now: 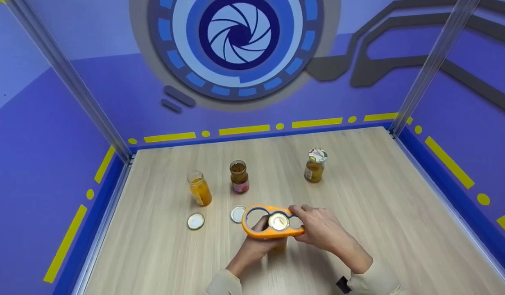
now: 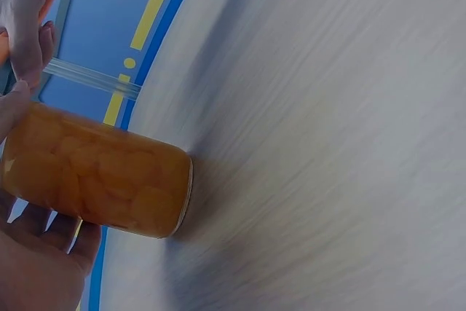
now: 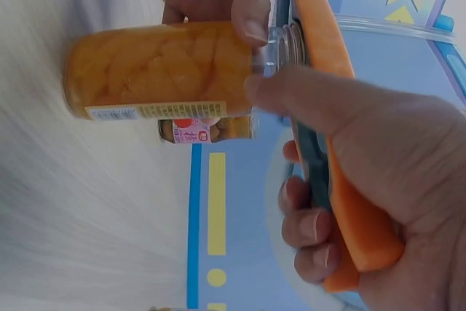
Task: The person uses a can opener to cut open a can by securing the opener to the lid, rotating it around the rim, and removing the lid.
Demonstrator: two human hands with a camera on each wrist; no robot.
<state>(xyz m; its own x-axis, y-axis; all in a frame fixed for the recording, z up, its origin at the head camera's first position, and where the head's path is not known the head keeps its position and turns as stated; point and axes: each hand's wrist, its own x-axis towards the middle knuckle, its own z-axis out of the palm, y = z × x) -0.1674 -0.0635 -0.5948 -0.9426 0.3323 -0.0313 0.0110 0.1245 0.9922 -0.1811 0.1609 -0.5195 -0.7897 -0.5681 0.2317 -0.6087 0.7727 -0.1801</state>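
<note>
My left hand (image 1: 254,248) grips a glass jar of orange fruit pieces (image 2: 109,169) by its side. In the left wrist view its base is close to the tabletop; I cannot tell whether it touches. An orange jar opener (image 3: 364,227) with a dark inner lining sits round the jar's top. Its gold lid (image 1: 279,221) shows through one of the opener's holes. Curled round the opener's handle is my right hand (image 1: 324,229), its thumb (image 3: 313,92) reaching toward the jar's neck. Much of the jar is hidden under the opener in the head view.
Behind the hands stand two lidless jars, one orange (image 1: 201,192) and one brownish (image 1: 239,178). A jar with a patterned lid (image 1: 314,170) stands farther right. Two loose lids lie on the table, one at left (image 1: 195,221) and one beside the opener (image 1: 237,214). Blue-purple panels (image 1: 100,98) enclose the table.
</note>
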